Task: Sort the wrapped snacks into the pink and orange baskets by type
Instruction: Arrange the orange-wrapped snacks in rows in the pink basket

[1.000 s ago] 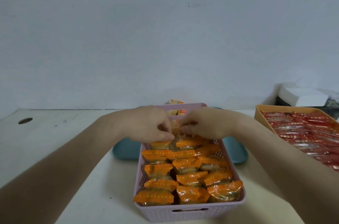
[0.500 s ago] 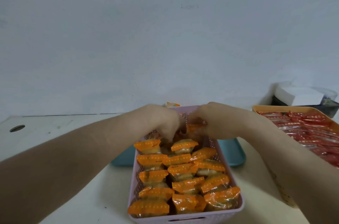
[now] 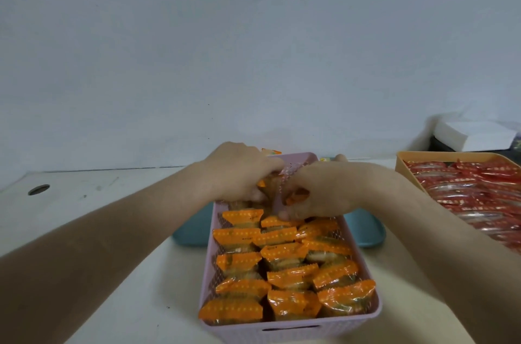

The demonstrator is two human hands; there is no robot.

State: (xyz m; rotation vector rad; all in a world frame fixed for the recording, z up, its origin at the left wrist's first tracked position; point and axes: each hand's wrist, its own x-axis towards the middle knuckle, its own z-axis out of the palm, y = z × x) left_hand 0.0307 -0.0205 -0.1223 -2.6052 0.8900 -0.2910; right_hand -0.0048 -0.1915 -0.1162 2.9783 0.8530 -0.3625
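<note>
Both hands at far end of pink basket [image 3: 287,331]: left hand [image 3: 239,171] curled, hold unclear; right hand [image 3: 318,191] pinching an orange-wrapped snack [image 3: 296,197]. Rows of orange snacks [image 3: 282,273] fill it. Orange basket [image 3: 406,163] with red snacks [image 3: 473,197] sits right.

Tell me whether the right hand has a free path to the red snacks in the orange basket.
Probably yes: the orange basket sits open-topped beside the right hand, nothing between.
</note>
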